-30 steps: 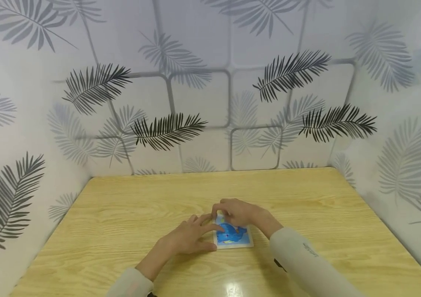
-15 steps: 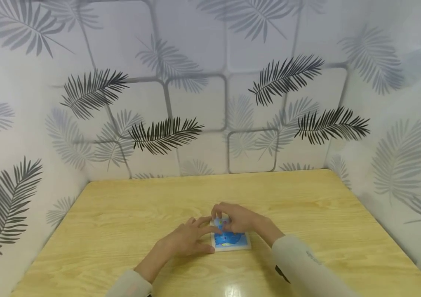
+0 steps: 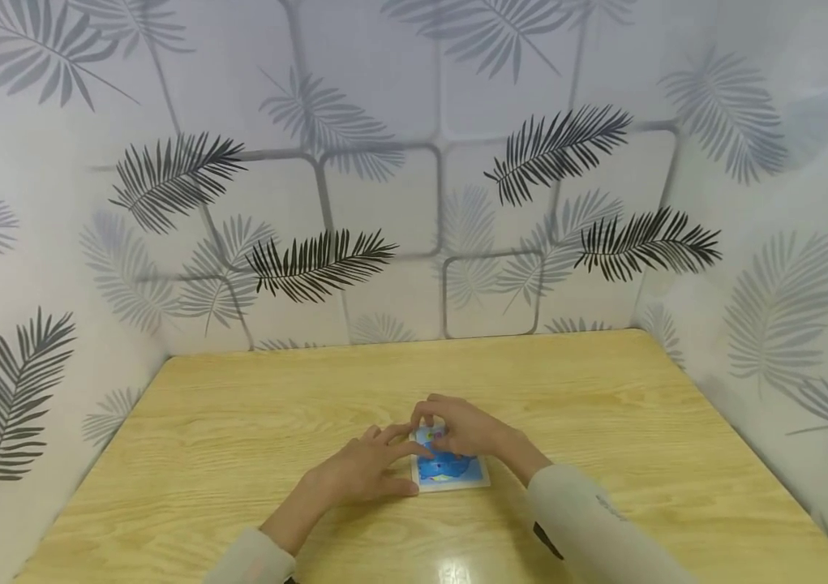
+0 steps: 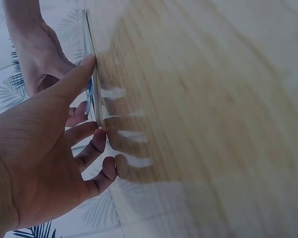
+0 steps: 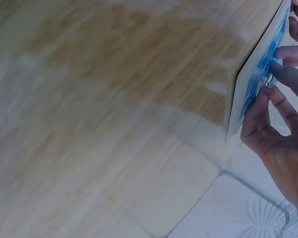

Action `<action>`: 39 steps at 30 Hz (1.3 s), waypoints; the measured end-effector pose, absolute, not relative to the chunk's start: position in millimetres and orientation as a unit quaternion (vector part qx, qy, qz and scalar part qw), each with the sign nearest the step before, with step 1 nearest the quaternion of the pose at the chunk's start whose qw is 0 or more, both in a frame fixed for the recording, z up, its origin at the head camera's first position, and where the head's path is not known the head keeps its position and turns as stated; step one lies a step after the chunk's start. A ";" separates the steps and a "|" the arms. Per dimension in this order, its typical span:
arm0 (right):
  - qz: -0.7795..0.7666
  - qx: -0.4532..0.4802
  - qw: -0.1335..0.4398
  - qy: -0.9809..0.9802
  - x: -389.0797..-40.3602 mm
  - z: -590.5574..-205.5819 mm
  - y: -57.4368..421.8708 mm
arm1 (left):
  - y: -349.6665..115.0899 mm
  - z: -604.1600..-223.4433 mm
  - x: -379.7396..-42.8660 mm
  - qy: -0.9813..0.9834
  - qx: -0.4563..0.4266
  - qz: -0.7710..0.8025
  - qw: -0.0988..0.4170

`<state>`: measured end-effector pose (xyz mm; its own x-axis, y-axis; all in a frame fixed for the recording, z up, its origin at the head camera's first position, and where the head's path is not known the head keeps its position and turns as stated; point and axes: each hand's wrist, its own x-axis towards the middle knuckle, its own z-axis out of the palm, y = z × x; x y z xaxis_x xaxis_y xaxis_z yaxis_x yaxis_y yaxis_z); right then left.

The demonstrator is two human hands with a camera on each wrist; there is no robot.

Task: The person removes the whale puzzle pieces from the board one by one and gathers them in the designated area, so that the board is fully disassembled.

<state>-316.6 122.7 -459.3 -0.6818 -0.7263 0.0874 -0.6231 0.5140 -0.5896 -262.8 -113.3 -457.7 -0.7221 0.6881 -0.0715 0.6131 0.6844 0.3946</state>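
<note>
A thin square picture puzzle (image 3: 450,474) with a blue sea animal and a pale border lies flat on the wooden table. My left hand (image 3: 370,469) steadies it from the left, thumb at the near corner and a straight finger reaching over the picture. My right hand (image 3: 468,430) bends over its far side with fingertips curled down at the far-left part. In the right wrist view, the right thumb and fingers pinch at a blue puzzle piece (image 5: 266,82) on the board's face; the hand hides part of it. The left wrist view shows the puzzle board (image 4: 93,64) edge-on.
The wooden table (image 3: 275,405) extends around both hands, its far edge meeting a wall (image 3: 384,300) with a leaf pattern. Similar walls flank it left and right. A bright reflection shows on the near part of the table.
My right thumb has shifted left and slightly inward over the picture, covering different parts of it. The left hand and the puzzle stay in place; the head view has shifted slightly.
</note>
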 end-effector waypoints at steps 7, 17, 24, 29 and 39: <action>-0.303 -0.372 0.083 0.874 -315.3 -458.3 120.9 | -112.3 -456.8 -262.6 0.909 0.361 0.178 0.105; -0.308 -0.348 0.084 0.881 -315.0 -462.6 119.5 | -113.8 -459.2 -260.0 0.909 0.371 0.166 0.090; -0.316 -0.338 0.092 0.882 -316.0 -465.9 121.6 | -113.6 -462.5 -262.4 0.908 0.371 0.168 0.098; -0.321 -0.338 0.086 0.881 -315.0 -467.0 121.6 | -113.6 -462.8 -262.1 0.911 0.357 0.173 0.111; -0.316 -0.295 0.090 0.897 -318.7 -468.2 126.4 | -113.0 -463.5 -261.8 0.915 0.349 0.167 0.115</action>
<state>-318.7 126.4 -468.2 -0.8101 -0.5858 0.0247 -0.4718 0.6262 -0.6207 -261.8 -113.0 -463.5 -0.7294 0.6776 -0.0942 0.6007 0.7002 0.3859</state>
